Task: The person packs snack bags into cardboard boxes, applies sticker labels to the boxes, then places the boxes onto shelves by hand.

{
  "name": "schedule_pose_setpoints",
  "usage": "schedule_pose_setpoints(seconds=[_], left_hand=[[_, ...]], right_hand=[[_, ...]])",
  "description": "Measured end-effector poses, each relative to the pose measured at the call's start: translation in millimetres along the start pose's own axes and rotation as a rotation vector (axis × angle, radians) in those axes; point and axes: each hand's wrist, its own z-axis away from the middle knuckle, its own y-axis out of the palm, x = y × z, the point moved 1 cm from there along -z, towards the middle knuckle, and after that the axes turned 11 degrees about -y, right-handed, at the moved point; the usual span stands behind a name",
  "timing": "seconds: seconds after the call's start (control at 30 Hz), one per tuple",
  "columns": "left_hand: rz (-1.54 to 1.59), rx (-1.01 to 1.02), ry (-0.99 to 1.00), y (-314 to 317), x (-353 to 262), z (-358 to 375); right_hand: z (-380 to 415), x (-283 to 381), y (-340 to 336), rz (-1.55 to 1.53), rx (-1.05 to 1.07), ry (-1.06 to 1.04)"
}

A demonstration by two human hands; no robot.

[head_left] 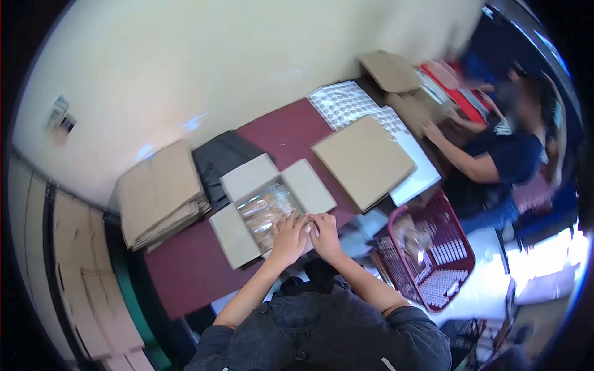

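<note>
An open cardboard box (247, 178) with its flaps spread out lies on the dark red table (185, 266). Inside it are clear plastic packets (267, 209) of brownish goods. My left hand (289, 238) and my right hand (324, 234) rest side by side on the box's near edge, fingers laid over the packets and the near flap. Whether either hand grips a packet is not clear.
A stack of flattened cartons (162, 193) lies at the left, a black bag (221, 159) behind the box. Flat cardboard sheets (364, 159) and white trays (344, 102) lie to the right. A red basket (433, 253) stands by my right side. Another person (495, 154) works at the table's far end.
</note>
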Motion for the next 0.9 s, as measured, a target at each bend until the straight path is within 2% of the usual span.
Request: schedule_pose_setpoints(seconds=[0.07, 0.13, 0.27, 0.33, 0.4, 0.47, 0.57, 0.63, 0.8, 0.87, 0.9], left_hand=[[0.012, 0.038, 0.13, 22.6, -24.7, -8.6], [0.035, 0.166, 0.14, 40.2, -52.8, -8.1], [0.029, 0.247, 0.288, 80.9, -88.6, 7.8], [-0.013, 0.278, 0.333, 93.7, -99.0, 15.2], [-0.052, 0.477, 0.349, 107.4, -106.8, 21.3], [-0.105, 0.489, 0.389, 123.0, -115.1, 23.5], [-0.037, 0.53, 0.395, 150.9, -146.4, 19.9], [0.105, 0.472, 0.495, 169.3, -180.8, 13.2], [0.161, 0.469, 0.54, 230.2, -259.9, -0.2], [0.182, 0.618, 0.4, 264.0, -275.3, -6.2], [0.208, 0.622, 0.379, 287.6, -273.6, -8.9]], right_hand=[[23.3, -14.8, -25.4, 0.084, -0.063, 0.05], [49.7, -19.6, -55.3, 0.161, -0.134, 0.169], [118.6, -53.2, -112.0, 0.305, -0.195, 0.342], [147.6, -70.2, -136.8, 0.394, -0.312, 0.361], [175.5, -85.6, -160.3, 0.44, -0.364, 0.505], [205.5, -109.7, -176.8, 0.543, -0.393, 0.573], [240.8, -144.7, -204.7, 0.491, -0.417, 0.679], [255.7, -166.1, -225.8, 0.475, -0.474, 0.716], [298.9, -231.7, -264.0, 0.437, -0.443, 0.855], [321.3, -263.0, -264.4, 0.345, -0.381, 1.003], [338.0, -282.9, -258.3, 0.364, -0.408, 0.926]])
